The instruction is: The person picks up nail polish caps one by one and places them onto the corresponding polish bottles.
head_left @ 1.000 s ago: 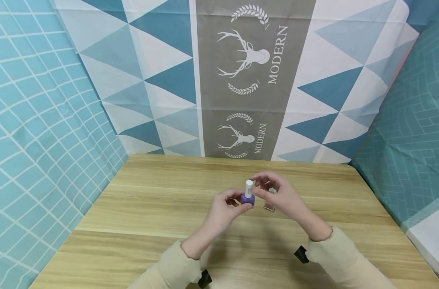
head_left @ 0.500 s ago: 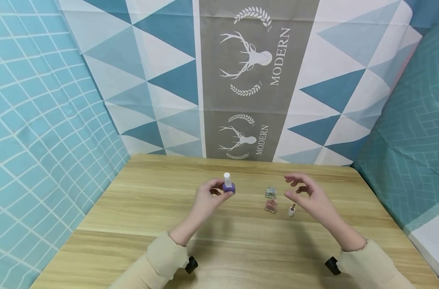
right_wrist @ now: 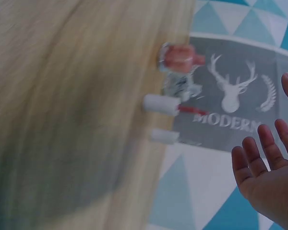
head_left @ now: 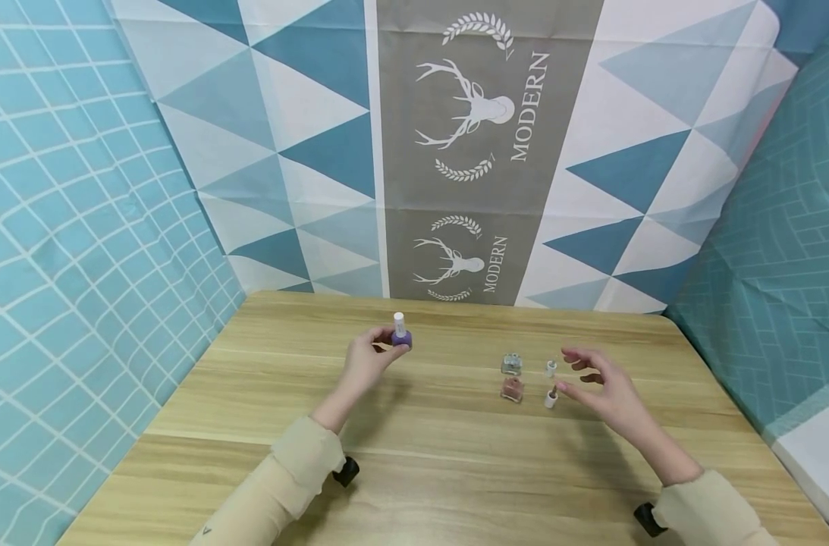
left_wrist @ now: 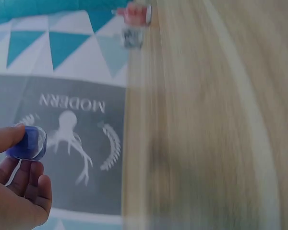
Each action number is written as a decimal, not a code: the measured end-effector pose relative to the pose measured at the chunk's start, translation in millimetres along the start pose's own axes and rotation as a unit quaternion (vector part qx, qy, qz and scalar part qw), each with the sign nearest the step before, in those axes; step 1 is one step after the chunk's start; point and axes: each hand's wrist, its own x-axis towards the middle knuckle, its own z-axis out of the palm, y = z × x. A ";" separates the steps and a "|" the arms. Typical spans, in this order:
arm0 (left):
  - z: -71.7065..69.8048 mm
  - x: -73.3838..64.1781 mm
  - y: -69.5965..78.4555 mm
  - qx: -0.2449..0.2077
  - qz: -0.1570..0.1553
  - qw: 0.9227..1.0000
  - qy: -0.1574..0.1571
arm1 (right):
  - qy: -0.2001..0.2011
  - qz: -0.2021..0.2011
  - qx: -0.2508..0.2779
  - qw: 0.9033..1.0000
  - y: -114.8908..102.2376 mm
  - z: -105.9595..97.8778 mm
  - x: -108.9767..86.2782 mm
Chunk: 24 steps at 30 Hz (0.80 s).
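- Left hand (head_left: 368, 362) pinches the purple nail polish bottle (head_left: 402, 341), white cap (head_left: 399, 321) up; the wooden table's (head_left: 441, 470) far edge runs at its 12 o'clock.
- From it, well apart: clear bottle (head_left: 512, 364) at 3, pink bottle (head_left: 513, 390) at 4, two white brush caps (head_left: 551, 400) farther along.
- Right hand (head_left: 608, 392), fingers parted, loosely bent, near the caps' 3 o'clock.
- Right wrist view crops its thumb.
- Cap lettering illegible; backdrop (head_left: 403, 250) reads "MODERN".

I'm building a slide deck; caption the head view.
Left hand holds a capped purple bottle; right hand hovers near two white caps, beside uncapped pink bottle and pale bottle.
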 end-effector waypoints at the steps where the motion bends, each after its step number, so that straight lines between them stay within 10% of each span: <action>1: -1.2 3.1 -3.7 0.004 -0.003 1.000 0.000 | -0.002 0.003 0.001 1.000 3.0 1.0 -0.6; 24: -7.0 44.9 -56.5 0.092 -0.073 0.993 -0.013 | -0.109 0.072 0.000 0.991 55.2 28.6 1.3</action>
